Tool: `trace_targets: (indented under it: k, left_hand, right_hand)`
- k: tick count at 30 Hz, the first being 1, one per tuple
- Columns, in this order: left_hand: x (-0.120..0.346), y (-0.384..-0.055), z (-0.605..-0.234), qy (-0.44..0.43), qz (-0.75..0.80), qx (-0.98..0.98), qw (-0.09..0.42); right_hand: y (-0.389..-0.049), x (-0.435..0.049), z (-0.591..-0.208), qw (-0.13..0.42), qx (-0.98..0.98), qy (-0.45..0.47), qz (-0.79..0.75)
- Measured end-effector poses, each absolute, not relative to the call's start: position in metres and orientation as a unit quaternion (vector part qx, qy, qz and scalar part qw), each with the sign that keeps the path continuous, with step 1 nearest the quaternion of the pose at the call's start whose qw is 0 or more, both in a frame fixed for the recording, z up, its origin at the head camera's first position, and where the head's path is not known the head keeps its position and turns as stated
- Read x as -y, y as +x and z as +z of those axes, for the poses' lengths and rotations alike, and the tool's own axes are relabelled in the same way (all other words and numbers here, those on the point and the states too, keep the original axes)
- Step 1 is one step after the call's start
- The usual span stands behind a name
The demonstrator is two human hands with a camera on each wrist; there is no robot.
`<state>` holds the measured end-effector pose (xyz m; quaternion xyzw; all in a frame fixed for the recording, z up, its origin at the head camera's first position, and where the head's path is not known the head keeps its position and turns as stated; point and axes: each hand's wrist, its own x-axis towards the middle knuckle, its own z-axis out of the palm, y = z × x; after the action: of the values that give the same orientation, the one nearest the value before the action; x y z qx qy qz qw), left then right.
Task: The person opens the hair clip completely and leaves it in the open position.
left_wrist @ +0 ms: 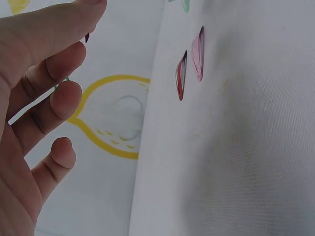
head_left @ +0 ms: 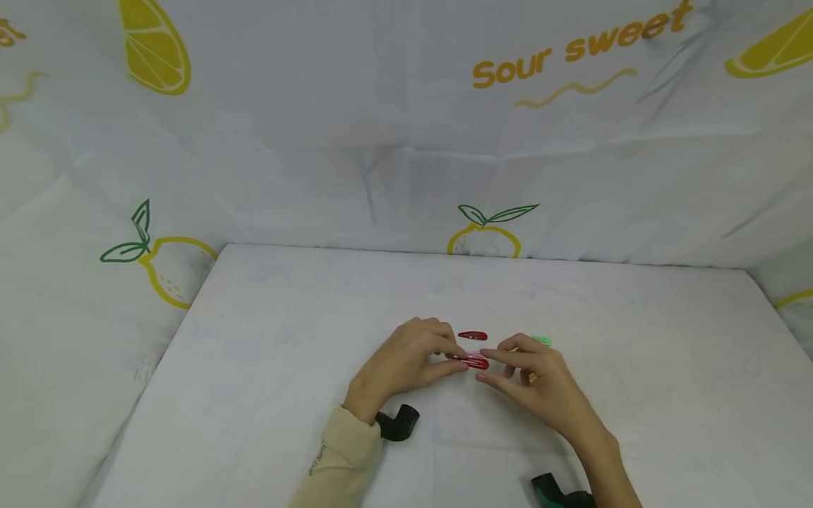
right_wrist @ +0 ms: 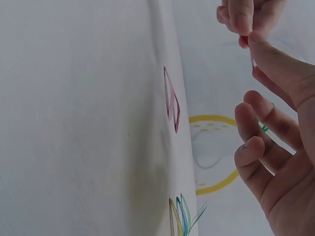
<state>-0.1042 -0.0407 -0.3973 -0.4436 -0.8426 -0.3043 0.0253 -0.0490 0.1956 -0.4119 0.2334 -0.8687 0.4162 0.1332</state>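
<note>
My left hand (head_left: 422, 355) pinches a red snap hair clip (head_left: 475, 363) by its left end, between thumb and fingertips. Only a dark tip of that clip shows past the left thumb (left_wrist: 74, 22) in the left wrist view. My right hand (head_left: 540, 377) is at the clip's other end, with thumb and index finger parted around it and the other fingers loosely bent. On the table just beyond lie a second red hair clip (head_left: 473, 336) and a pink hair clip (left_wrist: 198, 54), side by side. The held clip partly covers the pink one in the head view.
A green hair clip (head_left: 542, 340) lies behind the right hand. Several blue, yellow and green clips (right_wrist: 180, 216) sit together in the right wrist view. Dark wrist devices (head_left: 399, 423) are near both wrists. A lemon-print cloth (head_left: 406, 141) hangs behind the white table (head_left: 286, 296).
</note>
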Motion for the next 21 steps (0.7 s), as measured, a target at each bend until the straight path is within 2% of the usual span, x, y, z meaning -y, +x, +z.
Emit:
trace_targets:
  k: [12, 21]
  left_hand:
    - [0.039, -0.105, -0.395, -0.455, -0.306, 0.835, 0.039]
    - [0.049, -0.107, -0.395, -0.437, -0.345, 0.829, 0.056]
  right_hand:
    - [-0.052, -0.191, -0.413, 0.154, 0.848, 0.266, 0.431]
    - [-0.064, -0.184, -0.397, 0.073, 0.869, 0.249, 0.420]
